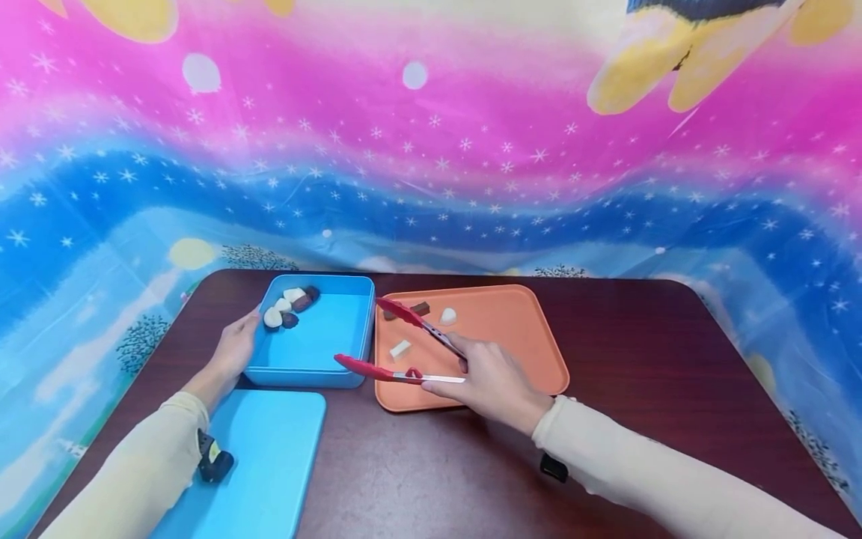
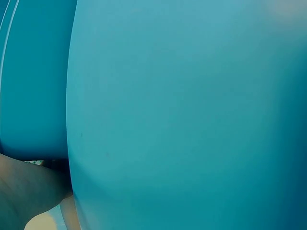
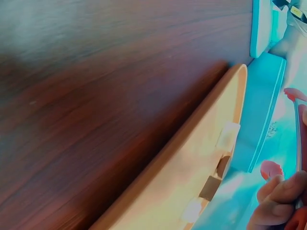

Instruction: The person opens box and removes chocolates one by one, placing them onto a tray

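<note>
My left hand (image 1: 234, 348) rests against the left wall of a light blue box (image 1: 330, 322); its fingertips touch near the rim and its lower fingers are hidden. Dark brown and white chocolate-like pieces (image 1: 286, 305) lie in the box's far left corner. My right hand (image 1: 497, 378) holds a pair of red-tipped metal tongs (image 1: 441, 340), spread apart with nothing between the tips. The tongs reach left, their tips over the box's right rim. Below them is an orange tray (image 1: 498, 322) bearing white pieces (image 1: 400, 349) and brown bar-like pieces (image 1: 420, 308).
A flat blue lid (image 1: 269, 449) lies in front of the box, under my left forearm. Box, tray and lid all stand on a dark wooden table (image 1: 640, 359). Behind the table hangs a patterned pink and blue cloth (image 1: 431, 150).
</note>
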Demonstrator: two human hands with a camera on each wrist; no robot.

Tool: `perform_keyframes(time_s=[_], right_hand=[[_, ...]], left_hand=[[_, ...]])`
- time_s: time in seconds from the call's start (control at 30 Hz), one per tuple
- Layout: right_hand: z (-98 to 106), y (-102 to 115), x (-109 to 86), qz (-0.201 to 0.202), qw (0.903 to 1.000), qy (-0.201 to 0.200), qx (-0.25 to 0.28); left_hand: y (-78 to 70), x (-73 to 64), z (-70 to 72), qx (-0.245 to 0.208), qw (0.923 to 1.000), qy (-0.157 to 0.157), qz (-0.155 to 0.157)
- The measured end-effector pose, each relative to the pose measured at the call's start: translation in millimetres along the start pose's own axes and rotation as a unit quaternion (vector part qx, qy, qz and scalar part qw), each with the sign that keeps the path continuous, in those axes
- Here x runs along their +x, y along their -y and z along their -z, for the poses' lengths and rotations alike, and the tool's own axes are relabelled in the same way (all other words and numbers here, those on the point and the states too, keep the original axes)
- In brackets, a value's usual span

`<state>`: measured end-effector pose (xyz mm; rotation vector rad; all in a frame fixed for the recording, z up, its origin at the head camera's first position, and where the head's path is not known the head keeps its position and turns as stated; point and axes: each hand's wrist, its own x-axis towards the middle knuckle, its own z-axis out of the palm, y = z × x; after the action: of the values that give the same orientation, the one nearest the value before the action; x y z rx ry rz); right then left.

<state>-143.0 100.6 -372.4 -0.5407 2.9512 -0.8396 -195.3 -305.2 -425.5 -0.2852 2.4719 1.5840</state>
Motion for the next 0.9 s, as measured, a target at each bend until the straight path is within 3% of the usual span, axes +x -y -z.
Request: perform_keyframes(time_s=[0.63,0.9], right_hand=[[-15,29,29.2,0.008,0.9992,0.016,0.035],[-18,37,42.4,-0.009,0.9982,0.038,0.045]], left_hand=[[-0.1,-1.5,1.1,0.003,1.0000,-0.003,-0.001],[-0.7,-0.5,0.2,0.006,1.0000,0.000,0.003]])
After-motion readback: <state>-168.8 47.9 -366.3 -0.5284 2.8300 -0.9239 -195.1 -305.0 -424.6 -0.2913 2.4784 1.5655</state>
